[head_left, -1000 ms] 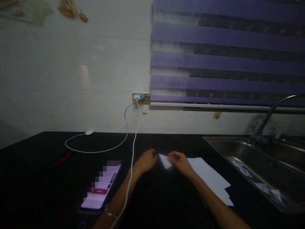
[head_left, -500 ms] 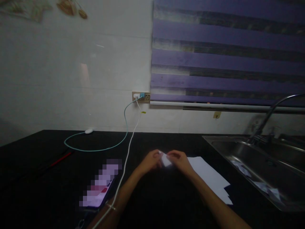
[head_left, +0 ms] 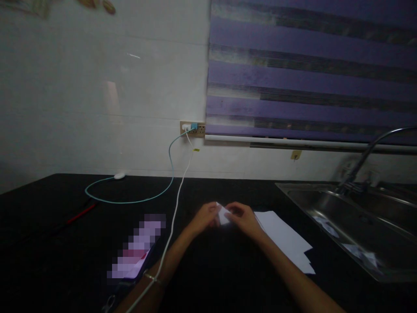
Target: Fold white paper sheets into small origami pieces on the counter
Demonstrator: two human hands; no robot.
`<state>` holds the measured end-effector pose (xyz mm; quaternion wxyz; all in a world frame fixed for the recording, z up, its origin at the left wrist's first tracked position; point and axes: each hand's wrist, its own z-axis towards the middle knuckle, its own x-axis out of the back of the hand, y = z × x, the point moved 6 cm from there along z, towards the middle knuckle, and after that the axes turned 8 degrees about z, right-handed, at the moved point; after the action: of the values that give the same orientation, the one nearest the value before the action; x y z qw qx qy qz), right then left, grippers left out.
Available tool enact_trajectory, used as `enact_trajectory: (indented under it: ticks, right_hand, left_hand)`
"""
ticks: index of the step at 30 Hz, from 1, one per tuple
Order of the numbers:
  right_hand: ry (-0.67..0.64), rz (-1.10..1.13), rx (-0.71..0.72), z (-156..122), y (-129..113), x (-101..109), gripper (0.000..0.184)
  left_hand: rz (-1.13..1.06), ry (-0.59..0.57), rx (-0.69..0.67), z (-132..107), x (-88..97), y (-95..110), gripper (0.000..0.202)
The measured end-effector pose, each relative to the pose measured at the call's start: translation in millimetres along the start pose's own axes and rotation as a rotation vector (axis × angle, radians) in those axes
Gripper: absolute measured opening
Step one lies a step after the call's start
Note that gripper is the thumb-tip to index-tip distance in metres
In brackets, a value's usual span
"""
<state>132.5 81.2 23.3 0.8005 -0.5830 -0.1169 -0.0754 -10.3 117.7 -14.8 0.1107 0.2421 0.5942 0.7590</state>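
Note:
Between my two hands is a small folded piece of white paper point(head_left: 223, 215), held above the dark countertop with a pointed corner upward. My left hand point(head_left: 207, 215) pinches its left side, thumb and fingers closed on it. On the other side my right hand point(head_left: 240, 214) grips the paper's right edge with bent fingers. Right of my right forearm lies a stack of white paper sheets point(head_left: 283, 239), partly covered by that arm. The fold's finer detail is blurred.
A phone with a lit screen point(head_left: 138, 248) lies left of my left arm. A white cable point(head_left: 176, 208) runs across that forearm from the wall socket point(head_left: 201, 129). A teal cable point(head_left: 130, 202) loops at the back. Right stands a steel sink point(head_left: 293, 195) with paper pieces point(head_left: 326, 227).
The folded paper has turned slightly in my fingers, and its point now faces up. Both hands keep their grip. The whole view has shifted a little.

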Motion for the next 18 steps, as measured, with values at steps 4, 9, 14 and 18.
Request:
enact_trajectory:
  ticks: [4,9,14,18]
  right_hand:
    - [-0.022,0.139,-0.047,2.2,9.6,1.1,0.026]
    - [-0.007,0.196,-0.069,2.9,17.2,7.6,0.030]
    - [0.000,0.248,-0.014,4.1,13.6,8.1,0.026]
    - [-0.012,0.271,0.000,5.8,12.4,7.0,0.019]
  left_hand:
    - [-0.080,-0.037,0.001,-1.9,0.3,1.6,0.054]
    - [-0.073,-0.065,-0.032,-7.6,-1.5,15.5,0.053]
    - [0.024,-0.011,-0.016,-7.7,1.2,19.6,0.046]
    - [0.239,0.108,-0.106,-8.9,9.5,24.8,0.035]
